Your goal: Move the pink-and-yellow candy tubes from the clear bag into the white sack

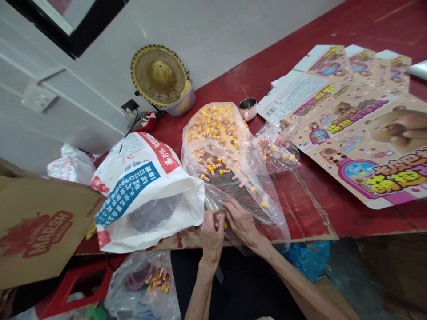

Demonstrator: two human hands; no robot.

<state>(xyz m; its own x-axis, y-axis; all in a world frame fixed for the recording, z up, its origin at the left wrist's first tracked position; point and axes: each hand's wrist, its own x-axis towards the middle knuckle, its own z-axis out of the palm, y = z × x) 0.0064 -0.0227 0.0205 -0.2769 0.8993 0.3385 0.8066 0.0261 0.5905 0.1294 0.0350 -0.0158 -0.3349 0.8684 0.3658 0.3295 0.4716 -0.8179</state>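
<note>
Both hands are close together at the table's front edge, over the mouth of a clear plastic bag [276,218]. The bag holds many small pink tubes with yellow caps [216,126], some spread loosely toward its opening. My left hand [212,235] is closed, thumb and fingers pinched around what looks like a small pink tube, mostly covered by the fingers. Just right of it, my right hand [243,222] has its fingers bent together. A yellow cap shows beneath them, but what they grip is hidden.
An open white printed sack [180,209] stands left. Printed flat cardboard [333,129] lies right, near a pink metal cup [247,109] and a small clear bag [278,149]. A cardboard box [43,222] is far left. Another bag of tubes [143,284] hangs below the red table [310,195].
</note>
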